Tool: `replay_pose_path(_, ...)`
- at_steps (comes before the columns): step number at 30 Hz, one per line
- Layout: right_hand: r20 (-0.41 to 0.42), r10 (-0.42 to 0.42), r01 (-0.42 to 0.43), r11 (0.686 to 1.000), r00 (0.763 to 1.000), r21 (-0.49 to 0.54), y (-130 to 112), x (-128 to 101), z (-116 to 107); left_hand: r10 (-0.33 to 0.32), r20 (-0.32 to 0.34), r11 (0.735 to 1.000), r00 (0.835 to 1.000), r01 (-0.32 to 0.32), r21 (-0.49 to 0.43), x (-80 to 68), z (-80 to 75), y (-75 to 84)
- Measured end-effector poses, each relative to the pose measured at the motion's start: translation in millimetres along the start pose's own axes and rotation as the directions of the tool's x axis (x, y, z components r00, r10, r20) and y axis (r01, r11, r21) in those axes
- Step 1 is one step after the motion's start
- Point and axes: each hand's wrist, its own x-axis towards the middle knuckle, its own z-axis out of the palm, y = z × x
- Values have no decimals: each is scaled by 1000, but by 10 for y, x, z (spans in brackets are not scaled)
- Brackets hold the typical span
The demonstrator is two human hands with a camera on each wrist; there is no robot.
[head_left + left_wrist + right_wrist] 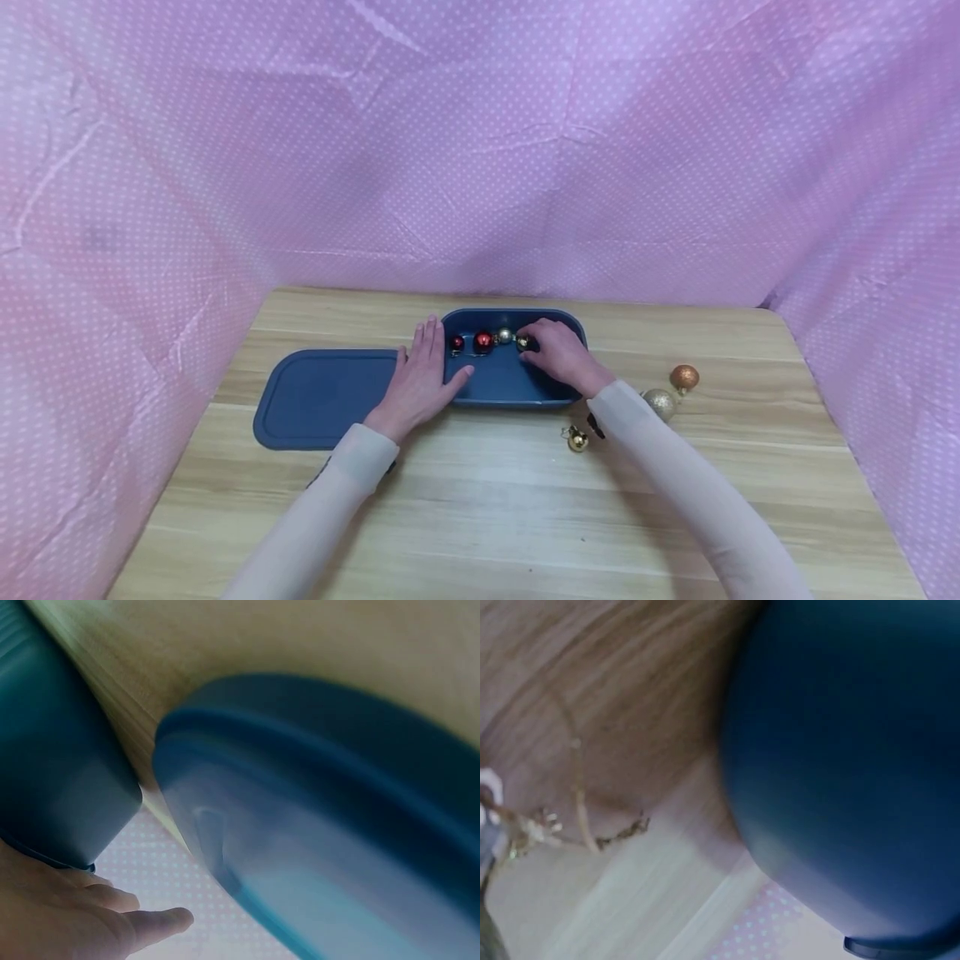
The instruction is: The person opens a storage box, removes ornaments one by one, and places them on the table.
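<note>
Left hand [420, 377] flat, fingers straight, steadying blue container [517, 390]; right hand [557, 354] pinching gold bauble [522, 342] inside; risk: loosened pinch sends it rolling into neighbouring baubles

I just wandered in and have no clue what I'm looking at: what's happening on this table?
A person is working at a blue tub on a wooden table. The right hand reaches into the tub, its fingers curled round a small gold bauble beside a silver one and two red ones. The left hand rests flat on the tub's rim. The lid lies alongside, and three more baubles wait on the table.
</note>
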Motion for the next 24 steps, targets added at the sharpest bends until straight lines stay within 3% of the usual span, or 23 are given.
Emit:
replay_pose_path(16,-26,-17,17,1000,1000,7,11,4,11,8,-6,1000,1000,-8,-12,3,-1,16)
replay_pose_path(24,-59,-29,30,999,998,14,-103,-79,-148,-1,-10,1000,1000,1,-13,-5,-4,13)
